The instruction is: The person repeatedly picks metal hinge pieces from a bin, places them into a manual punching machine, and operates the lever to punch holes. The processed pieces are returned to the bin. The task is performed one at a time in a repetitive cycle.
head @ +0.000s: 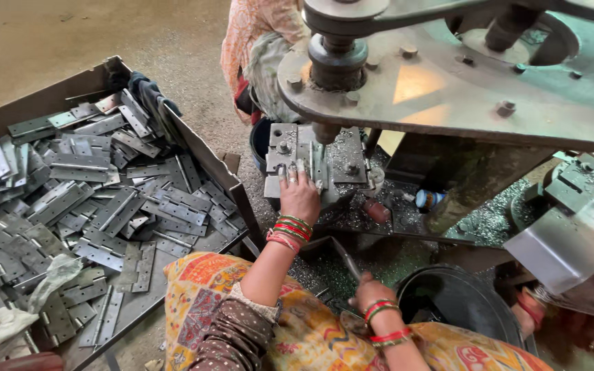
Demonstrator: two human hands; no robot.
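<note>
My left hand [300, 197], with red and green bangles at the wrist, reaches forward onto the die block [342, 161] of a hand press. Its fingertips press a grey metal hinge piece [284, 159] flat beside the punch [326, 130]. My right hand [371, 292] is low, near my patterned lap, and is closed on a dark flat hinge leaf [346, 260] that points up and to the left. A large tray [194, 141] to my left is piled with several grey steel hinges [104, 199].
The press's heavy steel frame [448, 96] overhangs the die. Metal shavings [489, 220] cover the floor. A black bucket [458, 302] stands at my right knee. Another person in patterned cloth [256, 41] sits beyond the press. A white rag [42, 282] lies in the tray.
</note>
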